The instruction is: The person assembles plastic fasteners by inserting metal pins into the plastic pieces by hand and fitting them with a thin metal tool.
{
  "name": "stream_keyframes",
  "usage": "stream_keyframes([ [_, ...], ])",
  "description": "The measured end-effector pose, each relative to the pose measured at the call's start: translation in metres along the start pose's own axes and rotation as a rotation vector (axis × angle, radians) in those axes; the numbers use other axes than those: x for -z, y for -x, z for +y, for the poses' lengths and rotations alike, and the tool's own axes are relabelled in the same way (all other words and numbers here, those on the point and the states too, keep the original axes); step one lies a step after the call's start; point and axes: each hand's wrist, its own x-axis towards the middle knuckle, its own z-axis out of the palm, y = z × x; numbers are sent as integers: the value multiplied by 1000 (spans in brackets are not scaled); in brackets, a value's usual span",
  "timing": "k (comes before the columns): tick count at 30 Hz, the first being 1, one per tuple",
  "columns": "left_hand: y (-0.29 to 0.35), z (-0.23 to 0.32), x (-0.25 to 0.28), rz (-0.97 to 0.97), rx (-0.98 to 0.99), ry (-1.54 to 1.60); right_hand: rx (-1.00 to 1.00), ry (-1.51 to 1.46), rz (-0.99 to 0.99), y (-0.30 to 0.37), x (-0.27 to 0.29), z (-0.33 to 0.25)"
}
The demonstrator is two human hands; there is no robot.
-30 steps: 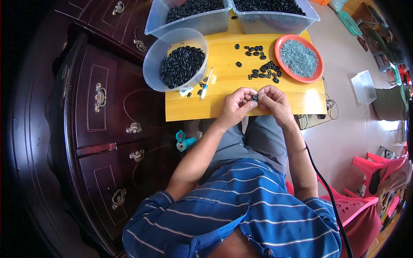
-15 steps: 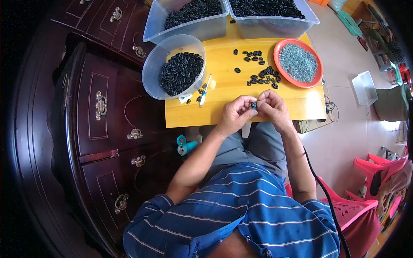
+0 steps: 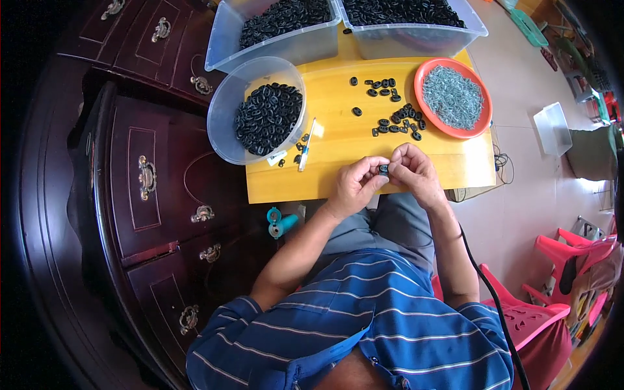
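Observation:
Just over the near edge of the yellow table [image 3: 325, 185], my left hand [image 3: 353, 187] pinches a small black oval plastic piece [image 3: 383, 169] between thumb and fingers. My right hand [image 3: 417, 177] meets it from the other side, thumb and forefinger pressed together at the piece's edge. Whatever those right fingertips hold is too small to make out. Beyond my hands lie several loose black pieces [image 3: 394, 129], oval with two holes. An orange-red plate [image 3: 488, 117] heaped with small silvery metal screws [image 3: 453, 97] stands to their right.
A round clear tub [image 3: 221, 123] of black pieces stands at the table's left, a white-and-blue pen [image 3: 307, 146] beside it. Two large clear bins [image 3: 273, 55] filled with black pieces stand at the back. Dark wooden drawers [image 3: 146, 214] border the left; a pink plastic chair [image 3: 526, 315] is at right.
The view has shifted slightly, so the table sits a little lower. Both hands stay together at the black piece, with the right fingers slightly repositioned.

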Motion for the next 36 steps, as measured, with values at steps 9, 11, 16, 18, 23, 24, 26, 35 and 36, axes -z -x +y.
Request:
stream_keyframes([
  [9, -1, 0, 1, 27, -40, -88, -13, 22, -11, -1, 1, 1],
  [11, -1, 0, 2, 20, -53, -109, -20, 22, -11, 0, -1, -1],
  [16, 1, 0, 2, 21, -49, -122, -44, 10, -16, 1, -3, -1],
  [18, -1, 0, 2, 16, -44, -126, -31, 13, 11, -1, -3, -2],
  [23, -3, -4, 3, 51, -165, -176, -25, 37, -31, -2, -3, -1],
  [24, -3, -5, 3, 50, -163, -177, -22, 36, -31, -2, -3, -1],
  [26, -2, -6, 2, 40, -50, -108, -20, 12, -16, -3, -3, -1],
  [35, -2, 7, 2, -3, 30, -15, -27, -18, -4, -1, -1, -3],
  [36, -1, 5, 2, -1, 23, -16, -26, -10, -4, -1, -1, -3],
])
